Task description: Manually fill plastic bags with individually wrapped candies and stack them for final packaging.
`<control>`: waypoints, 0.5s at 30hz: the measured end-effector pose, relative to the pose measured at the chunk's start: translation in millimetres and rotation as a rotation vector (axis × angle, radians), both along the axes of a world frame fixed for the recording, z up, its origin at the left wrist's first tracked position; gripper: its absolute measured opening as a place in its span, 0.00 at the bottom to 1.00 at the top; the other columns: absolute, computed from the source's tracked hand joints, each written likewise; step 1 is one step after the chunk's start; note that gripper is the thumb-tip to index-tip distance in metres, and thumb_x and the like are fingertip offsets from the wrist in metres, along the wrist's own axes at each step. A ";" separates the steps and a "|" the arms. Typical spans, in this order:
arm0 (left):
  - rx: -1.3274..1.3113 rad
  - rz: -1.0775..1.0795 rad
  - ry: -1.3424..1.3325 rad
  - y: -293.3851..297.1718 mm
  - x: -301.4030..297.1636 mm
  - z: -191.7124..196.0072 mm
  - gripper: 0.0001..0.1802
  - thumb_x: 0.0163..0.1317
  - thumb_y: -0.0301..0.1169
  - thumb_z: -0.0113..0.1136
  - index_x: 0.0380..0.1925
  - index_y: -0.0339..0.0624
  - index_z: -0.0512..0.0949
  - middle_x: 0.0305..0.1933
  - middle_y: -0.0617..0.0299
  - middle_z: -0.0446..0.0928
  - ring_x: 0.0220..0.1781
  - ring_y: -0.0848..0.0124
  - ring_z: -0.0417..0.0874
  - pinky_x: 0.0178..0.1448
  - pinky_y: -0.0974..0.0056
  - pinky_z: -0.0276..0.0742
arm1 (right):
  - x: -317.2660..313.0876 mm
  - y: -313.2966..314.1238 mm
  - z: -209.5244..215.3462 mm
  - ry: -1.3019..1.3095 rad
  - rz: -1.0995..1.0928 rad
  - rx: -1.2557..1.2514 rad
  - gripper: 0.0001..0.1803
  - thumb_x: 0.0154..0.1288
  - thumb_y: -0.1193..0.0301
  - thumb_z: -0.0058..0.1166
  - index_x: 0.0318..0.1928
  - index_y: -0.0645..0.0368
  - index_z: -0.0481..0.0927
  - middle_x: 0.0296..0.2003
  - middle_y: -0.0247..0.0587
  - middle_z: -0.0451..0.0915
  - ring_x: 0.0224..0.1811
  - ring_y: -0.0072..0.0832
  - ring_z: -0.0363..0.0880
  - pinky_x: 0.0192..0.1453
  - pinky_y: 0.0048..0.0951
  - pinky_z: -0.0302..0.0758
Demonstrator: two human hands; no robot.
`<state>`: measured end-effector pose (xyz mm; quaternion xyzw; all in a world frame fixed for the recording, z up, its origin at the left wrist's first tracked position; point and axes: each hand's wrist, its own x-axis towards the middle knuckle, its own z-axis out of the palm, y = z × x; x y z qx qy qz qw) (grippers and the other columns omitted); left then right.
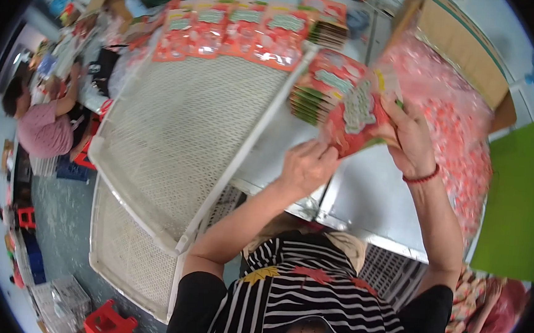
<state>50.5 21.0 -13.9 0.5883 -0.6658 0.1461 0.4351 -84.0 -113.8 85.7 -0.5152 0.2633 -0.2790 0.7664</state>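
Observation:
A red and pink printed pouch [360,118] is held up over the metal table, tilted. My right hand [410,132], with a red bead bracelet at the wrist, grips its right side, thumb on the front. My left hand [309,167] is closed at the pouch's lower left corner, fingers pinched. Just beyond the pouch lies a stack of similar flat pouches [327,78], partly hidden by it. Farther back is a second stack [327,31]. Several plump pouches [276,37] lie in a row along the far end of a white mesh tray [190,118].
To the right, small red and pink wrapped pieces [460,143] lie heaped beside a cardboard box [467,44]. A lower mesh tray [134,250] sits under the first. A person in pink [47,126] works at the left; another person [498,312] is at lower right. A red stool [110,322] stands on the floor.

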 end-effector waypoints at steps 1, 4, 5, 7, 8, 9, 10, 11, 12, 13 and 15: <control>0.062 -0.003 0.041 3.6 -1.9 -5.2 0.12 0.46 0.30 0.67 0.23 0.41 0.71 0.26 0.57 0.72 0.29 0.58 0.76 0.29 0.59 0.73 | 4.0 7.3 1.9 0.049 -0.067 0.039 0.15 0.71 0.69 0.48 0.52 0.66 0.74 0.38 0.39 0.81 0.24 0.19 0.80 0.23 0.15 0.72; 0.038 0.069 0.158 -3.4 -1.0 2.3 0.21 0.48 0.33 0.67 0.39 0.37 0.70 0.43 0.48 0.71 0.47 0.51 0.74 0.46 0.54 0.74 | 14.9 12.2 7.6 0.049 -0.066 0.079 0.16 0.71 0.69 0.47 0.53 0.65 0.73 0.40 0.39 0.81 0.25 0.18 0.80 0.22 0.14 0.71; -0.041 0.097 0.251 -5.1 -0.1 6.5 0.30 0.49 0.35 0.68 0.50 0.34 0.68 0.54 0.43 0.68 0.58 0.46 0.70 0.57 0.52 0.71 | 19.0 13.5 12.1 0.020 -0.043 0.088 0.16 0.71 0.69 0.47 0.54 0.64 0.72 0.41 0.39 0.81 0.26 0.18 0.80 0.22 0.14 0.71; 0.031 0.080 0.319 -4.5 9.7 0.4 0.38 0.50 0.36 0.66 0.57 0.33 0.60 0.61 0.41 0.60 0.63 0.41 0.62 0.62 0.47 0.65 | 35.1 21.7 21.7 -0.040 0.031 0.096 0.16 0.71 0.69 0.47 0.54 0.64 0.72 0.43 0.40 0.80 0.30 0.18 0.80 0.26 0.14 0.74; 0.106 0.021 0.406 -6.6 13.2 -4.3 0.46 0.51 0.38 0.65 0.64 0.31 0.53 0.68 0.39 0.52 0.68 0.36 0.54 0.67 0.42 0.58 | 42.5 27.0 26.2 -0.085 0.063 0.102 0.15 0.71 0.69 0.47 0.54 0.63 0.72 0.44 0.40 0.80 0.34 0.19 0.81 0.30 0.15 0.76; 0.094 0.058 0.374 -11.1 16.9 -8.7 0.44 0.58 0.39 0.58 0.66 0.27 0.48 0.69 0.37 0.52 0.68 0.37 0.55 0.70 0.46 0.56 | 52.9 28.6 28.6 -0.103 0.050 0.077 0.15 0.71 0.68 0.47 0.53 0.62 0.73 0.43 0.39 0.80 0.36 0.19 0.81 0.37 0.20 0.78; 0.091 0.058 0.368 -14.6 22.6 -13.7 0.44 0.58 0.39 0.58 0.66 0.27 0.48 0.69 0.37 0.52 0.68 0.37 0.55 0.70 0.46 0.56 | 62.6 28.4 27.5 -0.109 0.051 0.074 0.15 0.71 0.68 0.47 0.53 0.62 0.73 0.43 0.39 0.80 0.36 0.19 0.81 0.37 0.20 0.78; 0.051 0.037 0.517 -17.0 28.0 -16.6 0.42 0.61 0.39 0.55 0.66 0.26 0.47 0.69 0.36 0.52 0.69 0.39 0.56 0.71 0.49 0.54 | 72.1 28.6 24.5 -0.129 0.074 0.053 0.15 0.72 0.68 0.46 0.53 0.62 0.72 0.44 0.40 0.80 0.36 0.19 0.81 0.37 0.22 0.78; 0.011 0.012 0.669 -21.4 33.7 -20.2 0.41 0.64 0.39 0.51 0.67 0.26 0.45 0.69 0.35 0.52 0.69 0.40 0.56 0.72 0.52 0.53 | 83.4 33.1 28.3 -0.148 0.095 0.030 0.14 0.72 0.69 0.45 0.54 0.62 0.72 0.45 0.40 0.79 0.36 0.19 0.81 0.37 0.23 0.78; -0.043 0.009 0.704 -24.9 40.6 -23.4 0.38 0.68 0.39 0.46 0.67 0.25 0.44 0.69 0.35 0.52 0.70 0.44 0.57 0.72 0.55 0.53 | 91.4 41.4 39.0 -0.127 0.002 0.175 0.16 0.73 0.66 0.43 0.55 0.61 0.69 0.43 0.39 0.78 0.33 0.22 0.81 0.35 0.24 0.77; -0.171 0.086 0.737 -42.8 72.5 -35.4 0.36 0.68 0.35 0.45 0.67 0.25 0.44 0.69 0.36 0.53 0.70 0.45 0.58 0.71 0.53 0.54 | 83.5 30.1 33.2 -0.116 0.145 0.048 0.17 0.73 0.64 0.42 0.56 0.59 0.68 0.41 0.39 0.77 0.32 0.23 0.80 0.35 0.24 0.76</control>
